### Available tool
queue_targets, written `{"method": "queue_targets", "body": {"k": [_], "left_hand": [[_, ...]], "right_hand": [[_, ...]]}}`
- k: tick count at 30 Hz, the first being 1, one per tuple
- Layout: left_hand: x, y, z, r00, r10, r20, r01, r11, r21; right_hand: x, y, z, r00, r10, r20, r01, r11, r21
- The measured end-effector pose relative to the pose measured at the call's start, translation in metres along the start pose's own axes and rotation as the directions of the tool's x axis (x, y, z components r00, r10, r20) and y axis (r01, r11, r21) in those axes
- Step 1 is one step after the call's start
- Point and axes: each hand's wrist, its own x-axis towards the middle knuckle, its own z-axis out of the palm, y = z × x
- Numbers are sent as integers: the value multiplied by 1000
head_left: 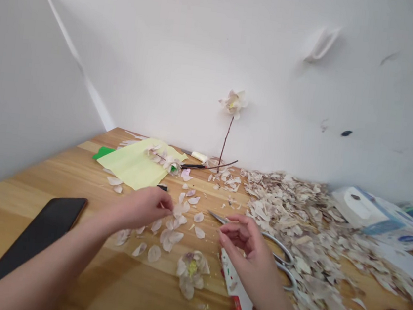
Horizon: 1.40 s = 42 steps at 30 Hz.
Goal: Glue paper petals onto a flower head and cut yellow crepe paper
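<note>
Fingertips of the left hand (144, 206) pinch together on one pale petal (177, 209) at the near edge of a loose scatter of petals (168, 232) on the wooden table (78, 170). Right hand (246, 244) hovers just beside, fingers curled and apart, holding nothing; it sits over the scissors (277, 255) and near a white glue tube (238, 290).

Petal judged very light, thin, soft, easily creased or torn; best taken at its narrow base with a gentle pinch, not mid-blade. Its long axis appears to run roughly away from the person, wide end farther off; exact tilt cannot be told, as blur hides the edge.

Nearby: an assembled paper flower (191, 271) lying flat in front, a stemmed flower (233, 103) propped upright against the wall, yellow paper sheet (134, 166), large heap of scrap cuttings (307, 221) to the right, dark phone (45, 228) at left.
</note>
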Motion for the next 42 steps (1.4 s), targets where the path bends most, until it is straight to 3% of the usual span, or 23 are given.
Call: {"method": "queue_targets", "body": {"k": [5, 8, 13, 17, 21, 24, 30, 35, 42], "left_hand": [[2, -33, -27, 992, -117, 56, 107, 982, 157], [5, -53, -37, 986, -165, 36, 155, 969, 191], [12, -72, -41, 976, -216, 21, 208, 960, 188], [17, -66, -29, 980, -183, 79, 175, 979, 103], [18, -54, -23, 986, -58, 157, 69, 995, -68], [17, -51, -26, 989, 26, 144, -5, 990, -139], [13, -50, -30, 996, 10, 86, -8, 1000, -19], [7, -39, -24, 991, -52, 123, 39, 994, 107], [11, -29, -6, 985, 28, 170, -55, 986, 156]], "right_hand": [[5, 5, -6, 1000, 11, 4, -10, 1000, -15], [6, 8, -9, 1000, 23, -9, -23, 999, -34], [8, 15, -13, 1000, 19, -17, -20, 996, -84], [9, 19, -13, 1000, 28, 7, -28, 996, -90], [8, 20, -13, 1000, 23, 9, -22, 996, -81], [9, 20, -14, 999, 35, 10, -34, 998, -59], [10, 21, -16, 997, 67, 25, -65, 996, -54], [10, 20, -19, 997, 68, 28, -65, 993, -95], [11, 24, -17, 997, 70, 45, -66, 993, -94]]}}
